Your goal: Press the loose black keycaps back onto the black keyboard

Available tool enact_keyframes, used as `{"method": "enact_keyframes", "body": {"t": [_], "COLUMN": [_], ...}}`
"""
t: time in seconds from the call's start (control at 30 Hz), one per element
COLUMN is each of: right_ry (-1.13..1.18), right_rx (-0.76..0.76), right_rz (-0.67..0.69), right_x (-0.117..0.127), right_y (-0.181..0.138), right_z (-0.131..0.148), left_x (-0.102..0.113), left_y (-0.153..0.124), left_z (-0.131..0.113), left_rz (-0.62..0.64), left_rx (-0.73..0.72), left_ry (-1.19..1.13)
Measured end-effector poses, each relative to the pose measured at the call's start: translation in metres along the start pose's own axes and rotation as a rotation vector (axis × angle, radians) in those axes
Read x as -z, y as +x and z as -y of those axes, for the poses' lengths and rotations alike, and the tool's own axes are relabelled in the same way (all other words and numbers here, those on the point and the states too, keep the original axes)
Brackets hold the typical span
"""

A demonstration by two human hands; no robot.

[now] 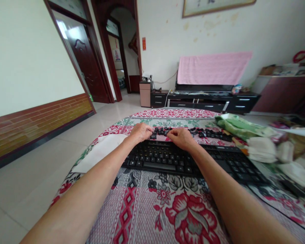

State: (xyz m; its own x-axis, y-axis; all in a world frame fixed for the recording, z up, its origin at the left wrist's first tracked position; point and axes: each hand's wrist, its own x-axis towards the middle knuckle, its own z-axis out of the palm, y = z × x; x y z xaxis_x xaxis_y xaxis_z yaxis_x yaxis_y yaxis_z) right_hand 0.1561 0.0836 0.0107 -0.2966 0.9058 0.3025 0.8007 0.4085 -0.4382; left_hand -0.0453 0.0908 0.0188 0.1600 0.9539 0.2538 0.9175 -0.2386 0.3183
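Observation:
A black keyboard (pixel 160 157) lies across the patterned cloth in front of me, with keys missing from its back rows. Behind its far edge, loose black keycaps (pixel 160 130) are spread in a line. My left hand (pixel 141 132) is at the left end of that line, fingers closed together against the keycaps. Over the same line, a little to the right, my right hand (pixel 181 138) has its thumb and fingers pinched together. Whatever is between the fingertips of either hand is too small to make out. More loose keycaps (pixel 213 135) lie to the right of my right hand.
White paper (pixel 99 152) lies left of the keyboard on the floral cloth (pixel 147 203). At the right are a green cloth (pixel 244 125), a pale bundle (pixel 261 149) and other clutter. The keyboard's cable (pixel 277 210) runs off right. A low cabinet (pixel 198 105) stands beyond.

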Motion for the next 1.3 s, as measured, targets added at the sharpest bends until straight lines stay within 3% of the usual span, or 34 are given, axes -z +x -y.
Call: {"method": "enact_keyframes", "body": {"t": [0.23, 0.7, 1.3], "right_ry": [0.116, 0.130, 0.180], "right_rx": [-0.027, -0.020, 0.018], "right_rz": [0.024, 0.030, 0.083], "right_x": [0.004, 0.004, 0.009], "right_y": [0.000, 0.001, -0.002], "right_z": [-0.004, -0.003, 0.000], "left_x": [0.002, -0.001, -0.006], "left_y": [0.004, 0.009, 0.006], "left_z": [-0.003, -0.003, 0.003], "left_rz": [0.097, 0.177, 0.152], "left_rx": [-0.067, -0.150, -0.240], "left_ry": [0.032, 0.142, 0.158]}}
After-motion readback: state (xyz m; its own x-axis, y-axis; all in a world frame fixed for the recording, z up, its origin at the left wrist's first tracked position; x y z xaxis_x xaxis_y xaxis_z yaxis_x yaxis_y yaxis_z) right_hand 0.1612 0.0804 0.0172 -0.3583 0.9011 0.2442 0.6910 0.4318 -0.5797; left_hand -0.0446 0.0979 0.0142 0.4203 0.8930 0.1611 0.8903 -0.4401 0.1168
